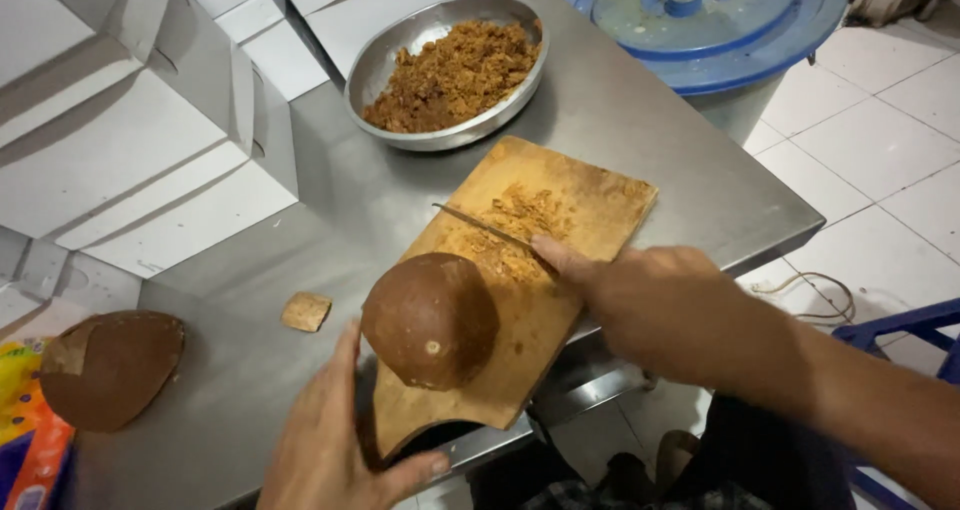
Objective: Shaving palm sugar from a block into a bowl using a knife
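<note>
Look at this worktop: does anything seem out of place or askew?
Yes. The cutting board lies askew, its near end jutting past the table edge under the brown block. A small chip lies loose on the table, and a second block sits partly off the left edge.

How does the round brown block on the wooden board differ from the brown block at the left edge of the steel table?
The round brown block stands on the wooden cutting board, a smooth dome beside the left hand. The flatter brown block lies on the steel table, no hand near it, with a pale torn patch on top. Both share the same dark brown colour.
</note>
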